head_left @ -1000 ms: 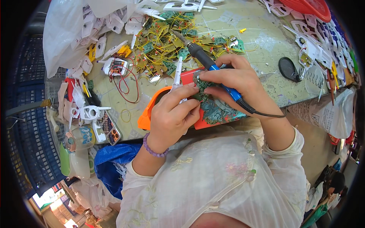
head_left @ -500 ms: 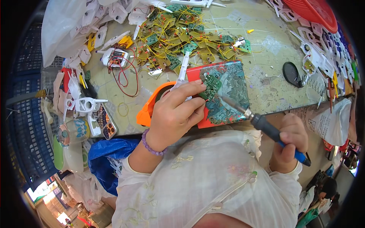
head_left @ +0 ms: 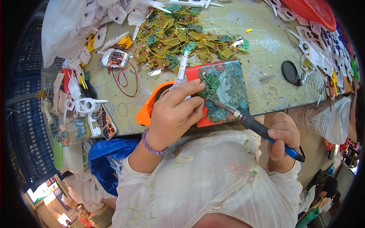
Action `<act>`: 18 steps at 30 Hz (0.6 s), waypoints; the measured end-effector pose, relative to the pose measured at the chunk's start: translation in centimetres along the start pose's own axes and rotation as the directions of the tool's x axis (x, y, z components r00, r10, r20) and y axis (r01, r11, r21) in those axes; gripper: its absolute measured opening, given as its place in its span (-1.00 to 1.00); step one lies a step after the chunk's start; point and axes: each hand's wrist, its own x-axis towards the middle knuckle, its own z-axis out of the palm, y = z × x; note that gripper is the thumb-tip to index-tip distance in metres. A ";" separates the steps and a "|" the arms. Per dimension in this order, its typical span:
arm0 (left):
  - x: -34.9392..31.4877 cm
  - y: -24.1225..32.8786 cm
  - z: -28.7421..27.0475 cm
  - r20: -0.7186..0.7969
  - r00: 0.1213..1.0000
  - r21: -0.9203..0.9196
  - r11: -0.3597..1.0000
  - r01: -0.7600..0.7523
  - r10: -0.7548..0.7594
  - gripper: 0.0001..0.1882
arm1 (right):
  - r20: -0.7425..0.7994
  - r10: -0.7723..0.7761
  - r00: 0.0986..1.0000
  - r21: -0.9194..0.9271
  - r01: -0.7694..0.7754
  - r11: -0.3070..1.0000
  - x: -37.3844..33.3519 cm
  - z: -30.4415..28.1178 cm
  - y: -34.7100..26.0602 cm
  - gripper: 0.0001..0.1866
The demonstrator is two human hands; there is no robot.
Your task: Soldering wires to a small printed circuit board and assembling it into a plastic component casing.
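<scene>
My left hand (head_left: pixel 182 104), a purple bead bracelet at its wrist, pinches a small green circuit board (head_left: pixel 211 85) by its left edge. Beneath that hand a white plastic part (head_left: pixel 183 68) sticks out toward the far side, next to an orange ring-shaped thing (head_left: pixel 146 112). My right hand (head_left: pixel 283 138) grips a soldering iron (head_left: pixel 258 127) by its blue and black handle. The iron's metal tip points left and lies at the board's lower edge; whether it touches cannot be made out. Under the board is a red-edged, picture-covered pad (head_left: pixel 234 95).
A heap of circuit boards with yellow wires (head_left: pixel 175 38) covers the far middle. White plastic shells (head_left: pixel 110 11) and a battery holder with red wires (head_left: pixel 116 59) lie left. Right are a black oval lid (head_left: pixel 291 73), a coil spring (head_left: pixel 315 83) and a red basket (head_left: pixel 311 13).
My right hand has brought the soldering iron left and slightly down, so its tip now lies at the circuit board's lower edge. The left hand has stayed nearly still.
</scene>
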 end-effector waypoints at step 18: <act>0.0 0.0 0.0 0.006 1.000 0.004 1.000 -0.013 0.013 -0.84 | -0.004 0.034 0.999 -0.023 -0.034 0.999 0.9 0.2 -0.7 -0.84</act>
